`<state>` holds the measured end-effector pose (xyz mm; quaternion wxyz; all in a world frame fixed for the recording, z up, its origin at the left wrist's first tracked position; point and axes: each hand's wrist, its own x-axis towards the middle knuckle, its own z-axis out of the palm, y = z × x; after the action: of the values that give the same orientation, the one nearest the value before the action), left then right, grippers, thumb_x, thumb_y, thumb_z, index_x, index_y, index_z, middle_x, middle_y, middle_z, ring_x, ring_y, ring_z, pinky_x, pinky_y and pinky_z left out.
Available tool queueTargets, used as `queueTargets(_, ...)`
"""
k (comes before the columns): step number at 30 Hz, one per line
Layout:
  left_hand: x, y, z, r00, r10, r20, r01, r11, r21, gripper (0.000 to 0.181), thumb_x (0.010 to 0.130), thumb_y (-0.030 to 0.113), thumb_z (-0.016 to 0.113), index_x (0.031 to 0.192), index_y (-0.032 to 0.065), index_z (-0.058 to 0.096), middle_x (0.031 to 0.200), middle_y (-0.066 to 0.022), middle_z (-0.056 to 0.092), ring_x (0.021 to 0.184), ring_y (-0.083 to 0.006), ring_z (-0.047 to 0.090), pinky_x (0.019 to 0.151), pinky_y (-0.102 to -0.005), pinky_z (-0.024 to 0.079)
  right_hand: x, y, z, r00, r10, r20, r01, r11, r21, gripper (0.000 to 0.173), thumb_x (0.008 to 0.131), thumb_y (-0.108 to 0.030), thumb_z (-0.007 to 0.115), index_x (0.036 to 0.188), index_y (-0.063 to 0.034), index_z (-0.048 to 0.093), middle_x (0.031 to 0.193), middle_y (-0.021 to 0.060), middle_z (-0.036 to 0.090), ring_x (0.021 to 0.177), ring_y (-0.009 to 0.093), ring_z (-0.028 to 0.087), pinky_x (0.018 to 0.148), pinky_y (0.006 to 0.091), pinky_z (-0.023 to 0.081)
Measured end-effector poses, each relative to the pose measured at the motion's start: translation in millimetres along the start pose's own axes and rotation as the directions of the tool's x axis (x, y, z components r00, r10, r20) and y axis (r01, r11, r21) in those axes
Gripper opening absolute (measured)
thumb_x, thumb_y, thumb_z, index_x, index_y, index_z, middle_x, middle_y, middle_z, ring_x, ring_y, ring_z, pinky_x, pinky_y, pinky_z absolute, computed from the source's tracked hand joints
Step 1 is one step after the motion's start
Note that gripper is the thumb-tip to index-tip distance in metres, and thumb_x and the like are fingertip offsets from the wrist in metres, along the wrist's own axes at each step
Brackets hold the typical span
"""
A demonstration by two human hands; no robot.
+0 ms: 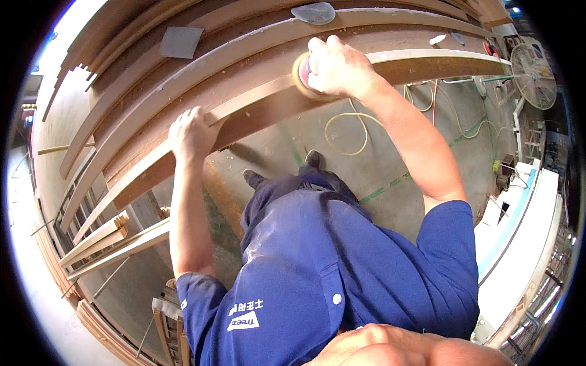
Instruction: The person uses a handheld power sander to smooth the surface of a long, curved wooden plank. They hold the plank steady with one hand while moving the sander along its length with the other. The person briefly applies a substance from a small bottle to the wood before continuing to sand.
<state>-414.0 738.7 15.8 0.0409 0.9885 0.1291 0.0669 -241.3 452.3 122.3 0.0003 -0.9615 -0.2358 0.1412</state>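
My right hand [341, 68] is closed around a round power sander [306, 75] with a red and grey body and a tan, blurred disc. The disc rests against a long pale wooden strip [256, 98] along the near edge of the workbench. My left hand [193, 132] grips the same strip further left, fingers over its far side and the thumb side hidden. Beyond it lies a second long strip [197, 68] with ragged, pale edging. A grey square abrasive sheet [181, 42] and a grey oval pad [314, 13] lie further back.
A small white tube [437, 40] lies at the back right. A standing fan [533, 75] is at the far right. A pale hose [350, 151] loops on the floor near my shoes. Timber lengths [96, 240] rest at lower left; a long white surface [526, 256] stands at right.
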Motion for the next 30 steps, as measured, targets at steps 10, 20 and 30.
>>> queueTargets(10, -48, -123, -15, 1.0, -0.006, -0.017, 0.007, 0.997, 0.076, 0.039, 0.076, 0.04, 0.087, 0.088, 0.0109, 0.065, 0.09, -0.0088, 0.07, 0.091, -0.0312, 0.07, 0.08, -0.0436, 0.056, 26, 138, -5, 0.989, 0.094, -0.11, -0.11, 0.982, -0.155, 0.036, 0.09, -0.031, 0.061, 0.106, -0.001, 0.071, 0.112, 0.0251, 0.072, 0.112, 0.041, 0.068, 0.098, 0.0493, 0.055)
queueTargets(20, -61, -128, 0, 0.98, 0.094, -0.178, -0.075, 0.991, 0.113, 0.037, 0.071, 0.033, 0.089, 0.09, 0.0126, 0.064, 0.093, -0.0063, 0.069, 0.089, -0.0303, 0.069, 0.077, -0.043, 0.056, 18, -52, 6, 1.0, -0.014, 0.007, 0.014, 1.0, 0.016, 0.054, 0.088, -0.04, 0.065, 0.129, -0.0046, 0.065, 0.125, 0.0297, 0.069, 0.116, 0.043, 0.07, 0.099, 0.0492, 0.058)
queueTargets(30, -57, -139, 6, 0.996, 0.032, -0.078, -0.026, 0.997, 0.073, 0.028, 0.079, 0.03, 0.082, 0.092, 0.011, 0.067, 0.094, -0.009, 0.072, 0.093, -0.0295, 0.072, 0.08, -0.0434, 0.058, -8, -266, 16, 0.913, -0.39, 0.116, 0.379, 0.919, 0.112, 0.055, 0.09, -0.03, 0.076, 0.136, -0.0038, 0.06, 0.135, 0.0269, 0.059, 0.123, 0.039, 0.065, 0.098, 0.0468, 0.059)
